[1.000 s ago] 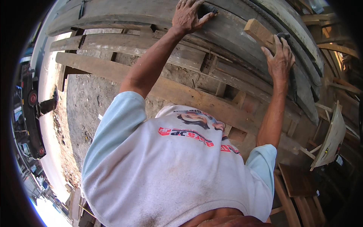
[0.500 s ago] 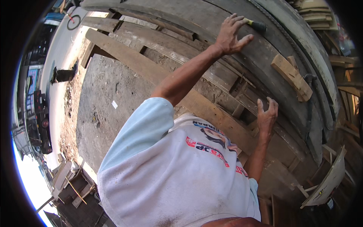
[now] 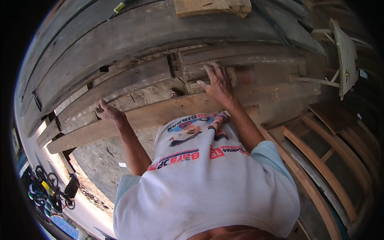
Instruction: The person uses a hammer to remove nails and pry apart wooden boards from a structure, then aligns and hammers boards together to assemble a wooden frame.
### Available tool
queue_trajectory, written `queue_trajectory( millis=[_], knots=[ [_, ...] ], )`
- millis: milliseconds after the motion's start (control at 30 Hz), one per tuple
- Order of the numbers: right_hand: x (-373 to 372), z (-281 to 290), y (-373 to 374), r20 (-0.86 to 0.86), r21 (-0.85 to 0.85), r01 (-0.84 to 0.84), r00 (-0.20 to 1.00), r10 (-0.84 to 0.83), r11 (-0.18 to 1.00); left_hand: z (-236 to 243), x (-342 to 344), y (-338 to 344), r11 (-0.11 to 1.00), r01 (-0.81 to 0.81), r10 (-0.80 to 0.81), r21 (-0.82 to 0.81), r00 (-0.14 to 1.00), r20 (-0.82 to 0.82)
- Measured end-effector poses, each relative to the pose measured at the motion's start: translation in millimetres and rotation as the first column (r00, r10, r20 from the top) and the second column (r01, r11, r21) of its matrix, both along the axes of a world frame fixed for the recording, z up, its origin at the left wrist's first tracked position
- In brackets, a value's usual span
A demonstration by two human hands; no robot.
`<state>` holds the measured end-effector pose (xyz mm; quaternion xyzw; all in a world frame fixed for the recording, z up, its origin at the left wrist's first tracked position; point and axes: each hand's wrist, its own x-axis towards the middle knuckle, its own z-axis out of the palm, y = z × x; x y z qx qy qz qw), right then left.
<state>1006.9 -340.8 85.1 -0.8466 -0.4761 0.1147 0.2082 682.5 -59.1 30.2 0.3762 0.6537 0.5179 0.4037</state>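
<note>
My left hand (image 3: pixel 111 114) is over the narrow gap between a long front board (image 3: pixel 156 112) and a dusty middle plank (image 3: pixel 132 78). Its fingers are loosely bent and apart, with nothing visible in them. My right hand (image 3: pixel 219 85) hovers at or just touches the wooden framing behind the front board, fingers spread and holding nothing; whether it makes contact I cannot tell. Toes (image 3: pixel 172 93) show between the planks. A tool with a yellow-green handle (image 3: pixel 119 7) lies on the thick dark plank (image 3: pixel 132 38) at the far left, away from both hands.
A pale wood block (image 3: pixel 212 7) rests on the far planks. A dark rod-like tool (image 3: pixel 276 26) is right of it. A light panel (image 3: pixel 347 60) leans at far right. Wooden frames (image 3: pixel 320 160) stand at lower right; bicycles (image 3: pixel 54 182) are at lower left.
My view has swung to the right. My left hand has come away from the yellow-handled tool, back toward the front board. My right hand is now over the framing behind that board.
</note>
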Motion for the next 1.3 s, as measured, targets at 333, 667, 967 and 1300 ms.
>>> queue_trajectory(
  millis=[333,667,967,1300],
  knots=[
    [-13,-6,-8,-0.047,-0.013,0.064,0.997,-0.065,0.998,-1,-9,9,0.992,-0.105,0.113,-0.065,0.985,0.130],
    [-78,36,-26,-0.352,-0.023,-0.099,0.932,0.085,0.995,-7,-41,1,0.999,0.040,-0.045,0.024,0.962,0.268],
    [-92,32,-35,-0.595,-0.015,-0.269,0.777,0.208,0.963,19,-60,-55,0.998,0.058,-0.054,-0.009,0.966,0.253],
    [-67,52,76,-0.275,0.119,-0.350,0.888,0.369,0.929,-25,-71,24,0.987,-0.101,0.124,-0.128,0.976,0.182]
  ],
)
